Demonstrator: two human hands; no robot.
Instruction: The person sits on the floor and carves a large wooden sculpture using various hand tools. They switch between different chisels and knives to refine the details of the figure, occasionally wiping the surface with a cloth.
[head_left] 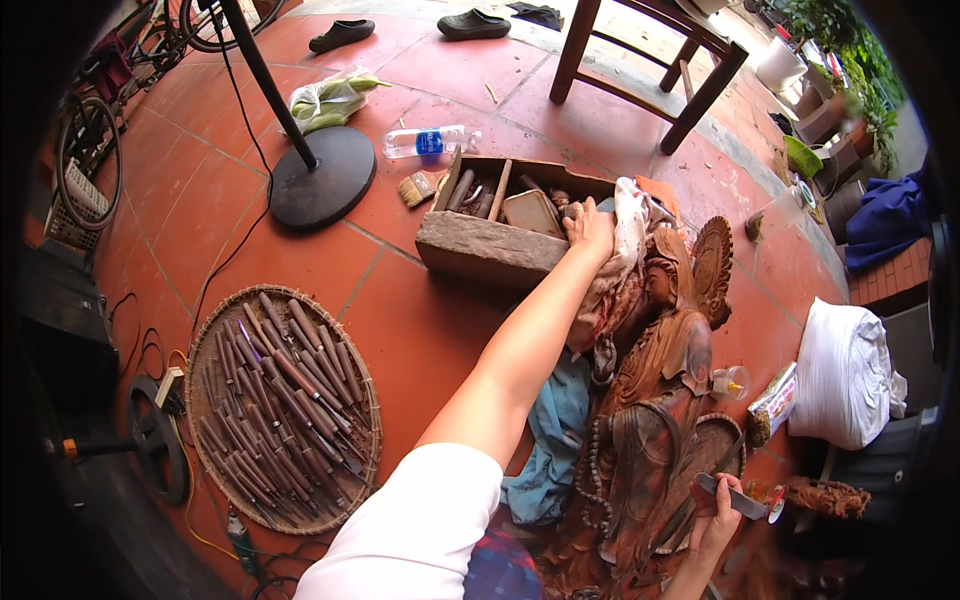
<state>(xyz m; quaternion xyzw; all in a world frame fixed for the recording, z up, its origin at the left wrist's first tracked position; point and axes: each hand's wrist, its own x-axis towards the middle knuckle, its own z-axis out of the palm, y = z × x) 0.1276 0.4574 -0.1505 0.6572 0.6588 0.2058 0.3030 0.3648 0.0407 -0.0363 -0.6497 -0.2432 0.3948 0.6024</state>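
My left hand [590, 232] reaches over the right end of an old wooden box [490, 243], fingers bent down among its contents. What they grip, if anything, is hidden. Inside the box are dark tools and a rectangular tin [533, 213]. A stained cloth [628, 215] hangs beside that hand. At the lower right, my right hand [712, 530] is closed on a flat grey blade-like piece [733, 497]; its exact kind is unclear. Between my arms lies a carved wooden figure [665, 370] with a round, toothed-edge disc at its head. A blue cloth [550, 440] lies against its left side.
A round woven tray [376, 400] of wooden-handled carving tools lies left. Beyond are a black stand base [322, 178], water bottle [430, 142], brush [420, 188] and wooden chair [650, 90]. At right sit a white sack [840, 375] and small jar [731, 382]. Cables cross the tiles.
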